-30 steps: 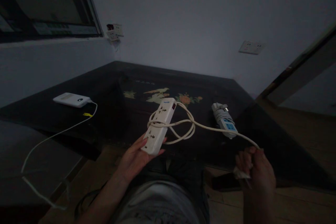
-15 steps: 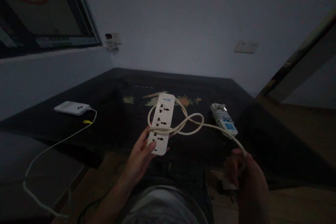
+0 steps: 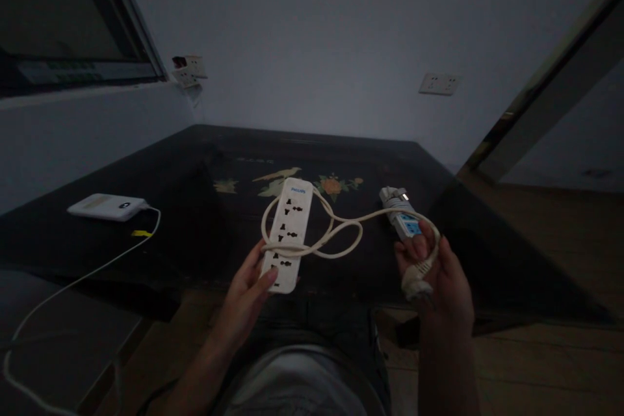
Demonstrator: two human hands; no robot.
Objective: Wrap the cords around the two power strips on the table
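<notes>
My left hand [image 3: 251, 286] grips the lower end of a white power strip [image 3: 291, 221], thumb on its front face. The strip is held tilted over the dark table, its sockets facing me. Its pale cord [image 3: 348, 244] loops around the strip's lower half and runs right in a loose curl. My right hand [image 3: 441, 273] is closed on the cord near the plug [image 3: 416, 283], which hangs below the fingers. Just behind that hand lies a second power strip [image 3: 402, 214] with blue sockets, its own cord wound around it.
On the dark table [image 3: 185, 162] at the left lies a white power bank [image 3: 107, 206] with a thin white cable [image 3: 88, 273] trailing off the front edge. A yellow tag [image 3: 141, 233] sits beside that cable. Wall sockets [image 3: 439, 83] are at the back.
My right hand has moved up and left with the cord, and the plug now shows above the table's front edge. The cord between my hands is slacker. The view has shifted slightly right.
</notes>
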